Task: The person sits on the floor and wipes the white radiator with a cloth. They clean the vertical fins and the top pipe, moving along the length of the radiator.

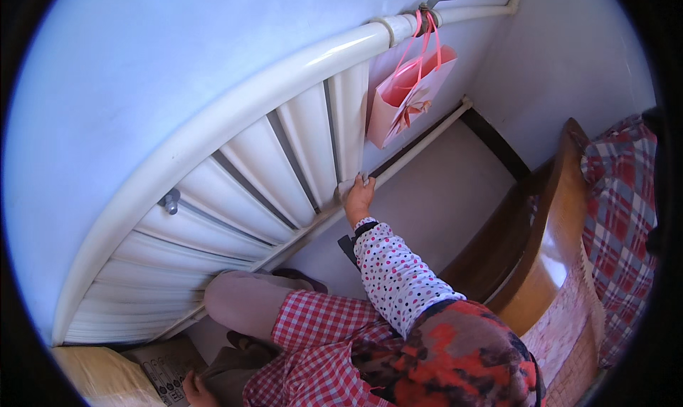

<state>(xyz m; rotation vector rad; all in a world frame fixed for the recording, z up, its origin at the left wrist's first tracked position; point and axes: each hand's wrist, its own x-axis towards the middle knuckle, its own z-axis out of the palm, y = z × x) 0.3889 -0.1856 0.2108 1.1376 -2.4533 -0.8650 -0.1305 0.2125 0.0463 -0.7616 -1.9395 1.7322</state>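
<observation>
My right hand (360, 198) grips a pale, crumpled cloth (347, 187). It presses the cloth to the lower right end of a white panel radiator (349, 124), where the bottom rail meets a pipe. Dotted fabric covers that forearm up to a dark cuff at the wrist. At the bottom edge of the view is my left hand (198, 392), partly cut off, beside my knee and a printed cardboard box (171, 369). Whether its fingers hold anything is not visible.
A pink paper gift bag (392, 105) hangs by its cords from a lever valve (427, 12). A white pipe (421, 151) runs low along the wall. A curved wooden furniture end (549, 236) stands at right with plaid fabric (619, 220). Yellowish wrapped material (106, 375) lies lower left.
</observation>
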